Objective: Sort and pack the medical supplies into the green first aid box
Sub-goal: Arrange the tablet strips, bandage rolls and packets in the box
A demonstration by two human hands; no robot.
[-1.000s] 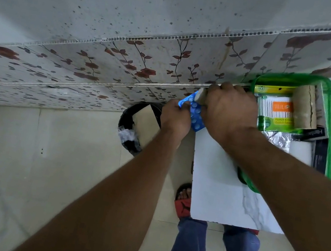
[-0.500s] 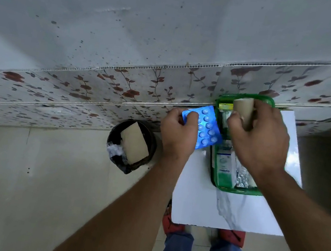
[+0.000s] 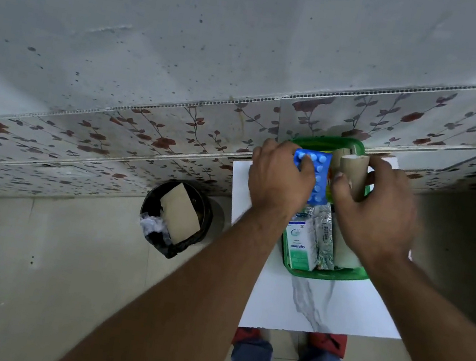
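Observation:
The green first aid box (image 3: 326, 276) sits on a small white marble-pattern table (image 3: 319, 307) against the wall. Inside it lie a white and green medicine carton (image 3: 299, 247), a silver foil strip (image 3: 326, 239) and a white roll. My left hand (image 3: 278, 177) holds a blue blister pack of pills (image 3: 316, 174) over the box's left side. My right hand (image 3: 373, 209) grips a beige bandage roll (image 3: 354, 174) above the box's far end. The two hands are close together and hide much of the box's contents.
A black waste bin (image 3: 175, 217) with a bag liner and a piece of cardboard stands on the floor left of the table. A floral tiled wall runs behind. My legs and red footwear (image 3: 326, 343) are under the table's near edge.
My left hand has carried the blue blister pack rightward, from beside the box to over it. My right hand still holds the bandage roll, now tilted more upright.

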